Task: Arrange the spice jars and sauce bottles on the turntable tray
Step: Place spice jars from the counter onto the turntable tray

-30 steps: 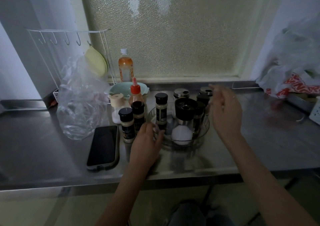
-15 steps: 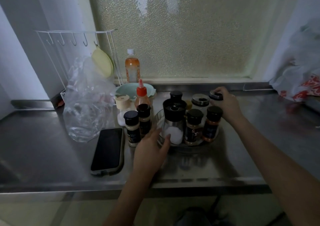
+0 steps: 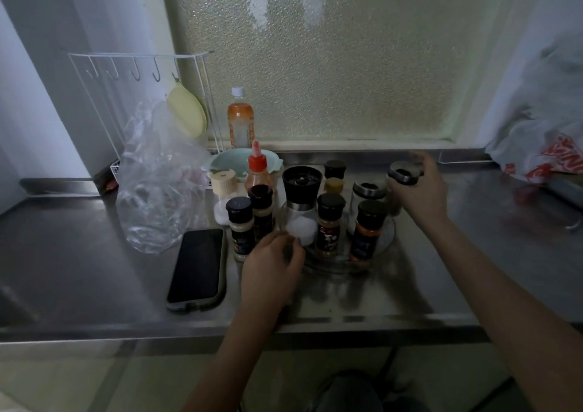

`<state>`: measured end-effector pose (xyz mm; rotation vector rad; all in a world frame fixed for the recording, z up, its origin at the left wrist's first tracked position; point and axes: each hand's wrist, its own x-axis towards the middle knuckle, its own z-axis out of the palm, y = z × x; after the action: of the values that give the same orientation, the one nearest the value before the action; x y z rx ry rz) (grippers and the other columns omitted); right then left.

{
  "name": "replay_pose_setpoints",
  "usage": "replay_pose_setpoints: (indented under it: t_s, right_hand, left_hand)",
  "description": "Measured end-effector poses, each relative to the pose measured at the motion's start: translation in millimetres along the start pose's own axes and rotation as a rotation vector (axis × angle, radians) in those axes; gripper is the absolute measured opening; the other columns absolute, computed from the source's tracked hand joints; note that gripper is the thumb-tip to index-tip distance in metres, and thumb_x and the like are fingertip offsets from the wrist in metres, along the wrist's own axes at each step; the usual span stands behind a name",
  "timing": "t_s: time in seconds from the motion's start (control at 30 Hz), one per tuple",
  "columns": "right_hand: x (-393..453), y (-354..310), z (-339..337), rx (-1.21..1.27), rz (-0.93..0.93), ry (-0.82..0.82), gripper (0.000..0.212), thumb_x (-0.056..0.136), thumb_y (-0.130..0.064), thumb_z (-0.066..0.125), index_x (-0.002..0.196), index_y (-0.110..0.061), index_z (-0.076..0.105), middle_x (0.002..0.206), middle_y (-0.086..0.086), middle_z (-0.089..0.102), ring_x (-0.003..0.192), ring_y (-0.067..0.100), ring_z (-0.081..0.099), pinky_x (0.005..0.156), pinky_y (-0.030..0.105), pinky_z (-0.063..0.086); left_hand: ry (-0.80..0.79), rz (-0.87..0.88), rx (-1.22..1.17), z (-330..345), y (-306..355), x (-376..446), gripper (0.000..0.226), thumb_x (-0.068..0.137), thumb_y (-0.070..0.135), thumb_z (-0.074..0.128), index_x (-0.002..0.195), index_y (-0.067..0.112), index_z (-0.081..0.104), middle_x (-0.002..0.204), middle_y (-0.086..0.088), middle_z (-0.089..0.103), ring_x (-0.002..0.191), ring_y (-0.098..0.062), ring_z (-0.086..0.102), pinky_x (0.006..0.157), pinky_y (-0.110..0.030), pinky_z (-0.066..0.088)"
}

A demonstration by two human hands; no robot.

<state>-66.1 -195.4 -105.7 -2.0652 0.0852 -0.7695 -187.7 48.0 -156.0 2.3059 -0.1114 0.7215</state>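
Starting at the far left of your left hand (image 3: 271, 266), a crumpled clear plastic bag (image 3: 157, 187) stands on the steel counter (image 3: 79, 269), with a dark phone (image 3: 197, 266) lying flat just beside that hand. Behind it you have a white-capped jar (image 3: 222, 197) holding something white, a red-capped sauce bottle (image 3: 258, 172), and two black-capped spice jars (image 3: 241, 227) of pale powder, all off the tray. Farther back stands an orange bottle (image 3: 240, 121) in front of the frosted window.

Your left hand rests at the near-left rim of the clear turntable tray (image 3: 383, 246), fingers curled toward it; the blur there means you cannot tell whether it pinches the rim or only touches it.

On the tray, just beyond those fingers, sits a black-topped grinder (image 3: 301, 200) with white grains in its glass base. To its right stand a tan-filled jar (image 3: 329, 224), an orange-filled jar (image 3: 367, 228), and a steel-lidded shaker (image 3: 366, 197) behind them; two smaller caps show at the back.

Your right hand (image 3: 419, 187) is clamped around a second steel-lidded shaker (image 3: 403, 175), held at the tray's far-right edge.
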Motion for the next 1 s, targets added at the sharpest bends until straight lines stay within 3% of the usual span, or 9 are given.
replay_pose_setpoints:
  t_s: [0.07,0.13,0.2,0.27,0.37,0.63,0.8,0.87,1.0]
  right_hand:
    - [-7,-3,-8,0.103,-0.021,0.119,0.057,0.074,-0.025,0.075,0.124,-0.019,0.050,0.110,0.002,0.062,0.094,0.005,0.060,0.078,0.015,0.044]
    - [-12,-9,-15,0.217,-0.048,0.162,0.055,0.075,-0.024,0.075,0.124,-0.017,0.049,0.108,-0.003,0.057,0.082,-0.013,0.056,0.074,0.003,0.042]
    - [-14,-15,-20,0.292,-0.066,0.152,0.056,0.075,-0.024,0.076,0.123,-0.020,0.048,0.108,-0.004,0.056,0.083,-0.017,0.055,0.076,0.007,0.045]
    - [-17,-24,-21,0.289,-0.072,0.100,0.056,0.073,-0.028,0.077,0.121,-0.026,0.048,0.101,-0.009,0.057,0.084,-0.012,0.057,0.073,0.011,0.047]
    - [-25,-35,-17,0.266,-0.097,0.003,0.057,0.071,-0.032,0.079,0.119,-0.031,0.048,0.094,-0.020,0.056,0.084,-0.006,0.059,0.069,0.010,0.047]
    - [-39,-29,-11,0.234,-0.120,-0.088,0.047,0.073,-0.020,0.078,0.114,-0.018,0.054,0.099,-0.012,0.058,0.080,-0.007,0.058,0.066,0.001,0.042]
    - [-42,-10,-8,0.191,-0.112,-0.320,0.043,0.080,-0.007,0.069,0.119,-0.015,0.053,0.113,-0.005,0.057,0.107,0.013,0.056,0.085,0.021,0.047]
    - [-46,-7,-9,0.195,-0.144,-0.342,0.044,0.083,-0.004,0.065,0.124,-0.013,0.050,0.117,-0.003,0.054,0.111,0.011,0.052,0.095,0.029,0.046]
    - [-59,-3,-12,0.313,-0.087,-0.377,0.048,0.090,-0.013,0.057,0.133,-0.024,0.037,0.126,-0.002,0.050,0.109,0.011,0.054,0.089,0.020,0.046]
  left_hand:
    - [-0.017,-0.034,-0.006,2,-4,2,0.020,0.091,0.025,0.055,0.100,0.011,0.066,0.106,-0.006,0.067,0.084,-0.016,0.062,0.059,-0.012,0.039]
    - [-0.107,-0.034,0.025,8,-7,3,0.039,0.093,0.035,0.048,0.125,0.014,0.053,0.129,-0.007,0.059,0.108,-0.022,0.060,0.078,-0.027,0.049]
    - [-0.176,-0.046,0.056,10,-7,3,0.057,0.095,0.040,0.042,0.144,0.015,0.032,0.148,-0.008,0.040,0.130,-0.024,0.045,0.098,-0.034,0.042]
    - [-0.169,-0.059,0.063,9,-6,3,0.061,0.096,0.039,0.041,0.148,0.013,0.023,0.152,-0.010,0.034,0.135,-0.024,0.038,0.102,-0.033,0.038]
    - [-0.149,-0.066,0.049,6,-5,2,0.059,0.096,0.037,0.042,0.147,0.011,0.028,0.148,-0.011,0.041,0.131,-0.025,0.043,0.101,-0.032,0.038]
    - [-0.168,-0.109,0.011,8,-7,3,0.055,0.097,0.032,0.042,0.147,0.012,0.027,0.137,-0.015,0.053,0.117,-0.028,0.054,0.091,-0.034,0.044]
    - [-0.150,-0.113,0.002,8,-8,3,0.053,0.098,0.030,0.042,0.146,0.011,0.029,0.140,-0.014,0.050,0.121,-0.029,0.052,0.094,-0.034,0.043]
    - [-0.119,-0.100,-0.009,8,-8,4,0.049,0.097,0.027,0.043,0.143,0.010,0.037,0.136,-0.013,0.054,0.119,-0.029,0.054,0.092,-0.034,0.044]
    - [0.076,-0.112,-0.083,4,-9,3,0.028,0.093,0.018,0.049,0.119,0.012,0.057,0.110,-0.010,0.065,0.100,-0.027,0.061,0.079,-0.035,0.049]
